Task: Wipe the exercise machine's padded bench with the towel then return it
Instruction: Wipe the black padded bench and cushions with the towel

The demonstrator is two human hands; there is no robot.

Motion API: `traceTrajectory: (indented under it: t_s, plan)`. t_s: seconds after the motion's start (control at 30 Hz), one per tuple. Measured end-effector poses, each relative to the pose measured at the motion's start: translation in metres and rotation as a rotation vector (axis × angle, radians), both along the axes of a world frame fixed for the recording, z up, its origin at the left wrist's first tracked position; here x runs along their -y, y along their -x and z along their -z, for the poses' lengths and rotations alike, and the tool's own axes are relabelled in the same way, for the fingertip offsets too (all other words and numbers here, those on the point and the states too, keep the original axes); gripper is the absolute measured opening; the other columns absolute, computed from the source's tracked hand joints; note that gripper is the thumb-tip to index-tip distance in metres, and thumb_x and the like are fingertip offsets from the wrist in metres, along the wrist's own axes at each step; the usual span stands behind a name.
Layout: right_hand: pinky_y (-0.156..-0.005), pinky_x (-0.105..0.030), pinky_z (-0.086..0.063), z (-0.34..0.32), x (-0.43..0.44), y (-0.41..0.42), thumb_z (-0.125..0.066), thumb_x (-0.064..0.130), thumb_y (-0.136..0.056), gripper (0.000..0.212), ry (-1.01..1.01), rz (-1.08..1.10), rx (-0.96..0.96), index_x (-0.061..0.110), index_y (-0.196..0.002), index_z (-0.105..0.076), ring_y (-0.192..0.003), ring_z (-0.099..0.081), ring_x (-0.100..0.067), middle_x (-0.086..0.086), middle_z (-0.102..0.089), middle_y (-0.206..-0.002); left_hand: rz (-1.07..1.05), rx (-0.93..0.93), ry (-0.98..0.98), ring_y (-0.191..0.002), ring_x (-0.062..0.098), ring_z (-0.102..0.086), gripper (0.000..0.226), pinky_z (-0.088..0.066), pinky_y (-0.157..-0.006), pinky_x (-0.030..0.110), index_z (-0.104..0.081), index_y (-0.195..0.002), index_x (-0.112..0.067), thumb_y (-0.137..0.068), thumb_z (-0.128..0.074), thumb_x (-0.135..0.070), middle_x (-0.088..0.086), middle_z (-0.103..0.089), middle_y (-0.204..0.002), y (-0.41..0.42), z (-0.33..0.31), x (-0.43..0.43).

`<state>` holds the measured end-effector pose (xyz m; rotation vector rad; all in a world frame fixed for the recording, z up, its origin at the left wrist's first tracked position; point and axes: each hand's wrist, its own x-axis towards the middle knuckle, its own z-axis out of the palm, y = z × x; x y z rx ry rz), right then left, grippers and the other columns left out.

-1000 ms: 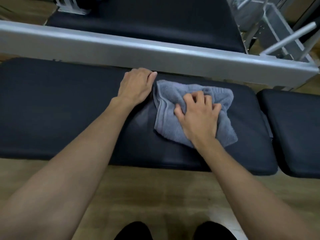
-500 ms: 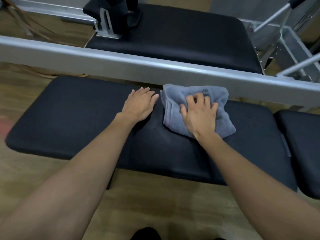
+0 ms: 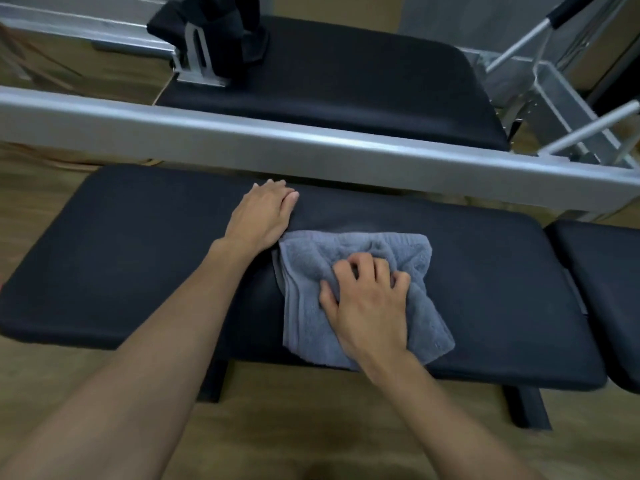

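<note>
A black padded bench (image 3: 131,258) runs across the view in front of me. A folded grey towel (image 3: 311,258) lies on its middle, reaching to the near edge. My right hand (image 3: 367,299) presses down on the towel with fingers curled into the cloth, gripping it. My left hand (image 3: 263,216) rests flat on the bench pad just left of the towel, near the far edge, fingers together and holding nothing.
A silver metal rail (image 3: 311,147) crosses just beyond the bench. Behind it lies another black pad (image 3: 346,81) with a metal bracket (image 3: 197,53). A second black pad (image 3: 602,289) adjoins at the right. Grey bars (image 3: 588,123) stand at far right. Wooden floor (image 3: 311,427) below.
My right hand has dragged the towel from the far edge toward the near edge of the bench and curled its fingers into it. My left hand stayed flat in place.
</note>
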<state>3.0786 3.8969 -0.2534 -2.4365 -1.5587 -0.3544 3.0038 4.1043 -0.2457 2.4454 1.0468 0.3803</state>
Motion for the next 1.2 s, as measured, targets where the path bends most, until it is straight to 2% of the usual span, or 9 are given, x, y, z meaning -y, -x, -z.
traceTrajectory:
  t_s: [0.13, 0.27, 0.37, 0.57, 0.7, 0.77, 1.03, 1.13, 1.2]
  plan:
    - [-0.077, -0.047, -0.036, 0.004, -0.087, -0.036, -0.041, 0.043, -0.091, 0.033, -0.009, 0.036, 0.042, 0.016, -0.095, -0.058, -0.091, -0.052, -0.031, -0.010, -0.057, -0.102, -0.077, 0.042, 0.015, -0.101, 0.035, -0.058, 0.041, -0.033, -0.107, 0.045, -0.058, -0.087, -0.008, -0.105, -0.029, -0.030, 0.016, -0.067, -0.103, -0.005, 0.007, -0.040]
    - [-0.086, -0.050, -0.033, 0.004, -0.168, -0.068, -0.037, 0.042, -0.096, 0.037, 0.085, 0.075, -0.013, 0.014, -0.109, -0.058, -0.105, -0.049, -0.033, -0.012, -0.056, -0.116, -0.102, 0.016, 0.022, -0.091, 0.034, -0.060, 0.039, -0.033, -0.108, 0.045, -0.056, -0.082, -0.016, -0.104, -0.027, -0.032, 0.011, -0.070, -0.095, -0.006, 0.011, -0.058]
    - [-0.087, -0.050, -0.033, 0.001, -0.187, -0.077, -0.034, 0.041, -0.098, 0.036, 0.124, 0.064, -0.034, 0.015, -0.109, -0.056, -0.108, -0.049, -0.031, -0.011, -0.057, -0.117, -0.095, -0.031, 0.033, -0.097, 0.033, -0.061, 0.042, -0.031, -0.109, 0.046, -0.061, -0.089, -0.015, -0.103, -0.026, -0.034, 0.011, -0.071, -0.102, -0.005, 0.004, -0.057]
    - [-0.086, -0.047, -0.032, -0.006, -0.154, -0.060, -0.042, 0.047, -0.094, 0.037, 0.079, -0.032, -0.058, 0.017, -0.108, -0.059, -0.106, -0.050, -0.030, -0.010, -0.058, -0.116, -0.232, -0.023, 0.153, -0.107, 0.037, -0.057, 0.039, -0.042, -0.094, 0.046, -0.057, -0.094, -0.020, -0.104, -0.024, -0.039, 0.015, -0.067, -0.113, 0.024, -0.025, -0.028]
    - [-0.080, -0.044, -0.037, -0.007, -0.101, -0.019, -0.054, 0.046, -0.085, 0.029, 0.002, -0.116, -0.106, 0.020, -0.096, -0.060, -0.097, -0.054, -0.028, -0.007, -0.059, -0.105, -0.297, 0.060, 0.220, -0.123, 0.032, -0.052, 0.045, -0.038, -0.101, 0.037, -0.055, -0.130, -0.015, -0.104, -0.027, -0.039, 0.010, -0.060, -0.133, 0.045, -0.035, 0.000]
    - [-0.079, -0.043, -0.038, -0.007, -0.081, 0.001, -0.059, 0.045, -0.082, 0.027, -0.031, -0.134, -0.117, 0.020, -0.092, -0.061, -0.095, -0.055, -0.027, -0.007, -0.060, -0.103, -0.314, 0.064, 0.215, -0.125, 0.030, -0.051, 0.044, -0.036, -0.100, 0.034, -0.052, -0.133, -0.013, -0.104, -0.029, -0.037, 0.010, -0.058, -0.135, 0.050, -0.037, 0.012]
    - [-0.086, -0.047, -0.037, -0.004, -0.028, 0.050, -0.054, 0.046, -0.085, 0.029, -0.042, -0.205, -0.143, 0.020, -0.097, -0.060, -0.102, -0.053, -0.027, -0.006, -0.059, -0.113, -0.298, 0.045, 0.141, -0.107, 0.026, -0.058, 0.042, -0.041, -0.096, 0.045, -0.064, -0.109, -0.012, -0.103, -0.031, -0.038, 0.008, -0.067, -0.111, 0.065, -0.021, 0.045]
    - [-0.086, -0.047, -0.036, 0.001, -0.012, 0.068, -0.051, 0.047, -0.087, 0.029, -0.051, -0.182, -0.138, 0.021, -0.096, -0.059, -0.101, -0.053, -0.026, -0.005, -0.059, -0.112, -0.269, 0.075, 0.084, -0.091, 0.025, -0.061, 0.042, -0.043, -0.080, 0.038, -0.064, -0.092, -0.009, -0.103, -0.034, -0.036, 0.006, -0.067, -0.093, 0.072, -0.014, 0.038]
    - [-0.085, -0.048, -0.037, 0.004, -0.012, 0.075, -0.052, 0.047, -0.088, 0.027, -0.060, -0.141, -0.116, 0.021, -0.094, -0.059, -0.099, -0.053, -0.027, -0.006, -0.060, -0.111, -0.250, 0.090, 0.033, -0.086, 0.024, -0.063, 0.038, -0.043, -0.075, 0.036, -0.065, -0.092, -0.010, -0.103, -0.037, -0.034, 0.006, -0.068, -0.090, 0.077, -0.010, 0.024]
